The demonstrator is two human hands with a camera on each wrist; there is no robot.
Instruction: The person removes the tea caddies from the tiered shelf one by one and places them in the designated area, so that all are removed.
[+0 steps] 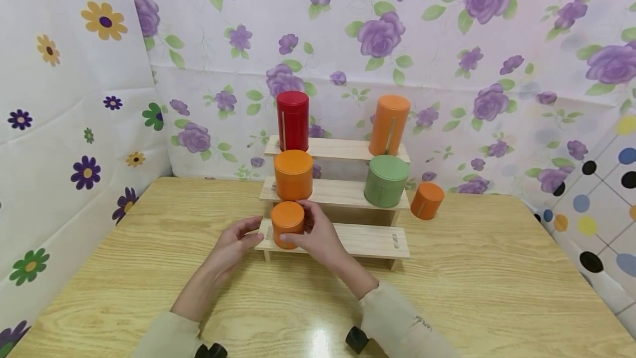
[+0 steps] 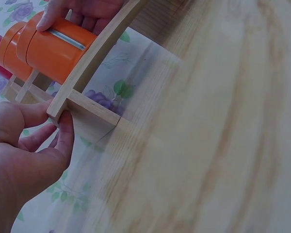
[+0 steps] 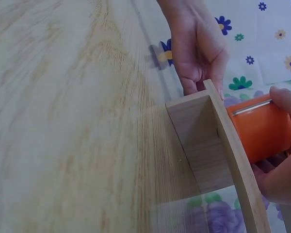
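A small orange canister (image 1: 288, 219) stands upright at the left end of the lowest step of a wooden tiered rack (image 1: 365, 239). My right hand (image 1: 323, 236) holds this canister, thumb at its front and fingers round its far side. At the rack's left end, my left hand (image 1: 231, 245) pinches the lowest board's corner; the left wrist view shows the thumb above and fingers beneath the wooden board (image 2: 82, 73). In the right wrist view, the canister (image 3: 262, 128) has a pale strip down its side.
On the middle step stand a wider orange canister (image 1: 293, 175) and a green canister (image 1: 386, 181). The top step bears a tall red canister (image 1: 293, 120) and a tall light-orange one (image 1: 390, 126). Another small orange canister (image 1: 427, 201) stands on the table (image 1: 462, 269), right of the rack.
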